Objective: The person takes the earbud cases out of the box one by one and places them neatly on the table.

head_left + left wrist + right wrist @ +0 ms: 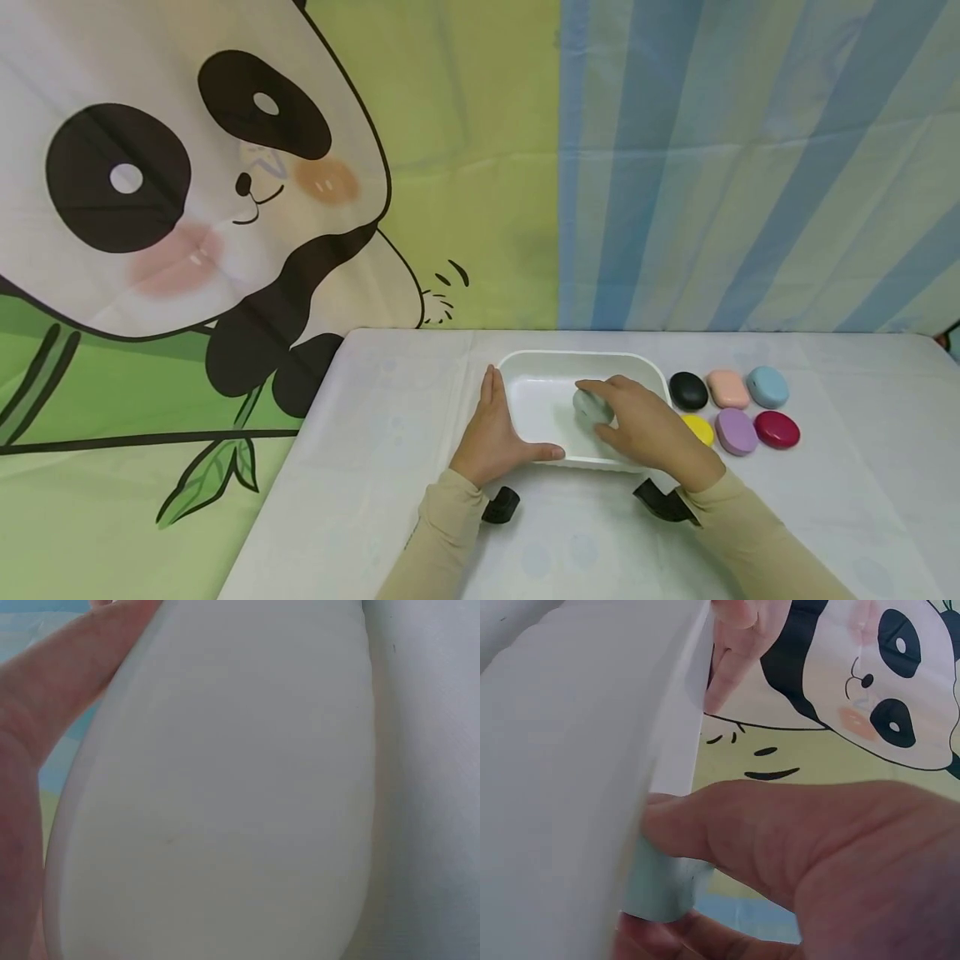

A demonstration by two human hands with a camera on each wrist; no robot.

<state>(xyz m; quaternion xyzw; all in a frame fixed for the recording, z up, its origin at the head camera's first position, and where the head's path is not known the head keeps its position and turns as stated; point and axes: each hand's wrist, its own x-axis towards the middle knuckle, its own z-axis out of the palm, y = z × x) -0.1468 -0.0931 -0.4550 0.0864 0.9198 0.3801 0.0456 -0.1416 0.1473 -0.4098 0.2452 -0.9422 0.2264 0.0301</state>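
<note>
A white rectangular tray (536,400) stands on the table in the head view, and its outer wall (225,780) fills much of the left wrist view. My left hand (495,437) lies against its left side, fingers straight, with the thumb stretched along the near rim. Over the tray's inside, my right hand (648,421) pinches a smooth, rounded pale grey-green piece (591,408) between thumb and fingers. In the right wrist view, the thumb (697,825) presses one face of the pale green piece (660,889), with fingers below it; the tray wall partly hides it.
Right of the tray sit several rounded pieces: black (688,391), pink (727,388), light blue (767,387), yellow (699,430), purple (737,431) and red (777,429). A white cloth (862,500) covers the table. A printed panda curtain (465,167) hangs behind.
</note>
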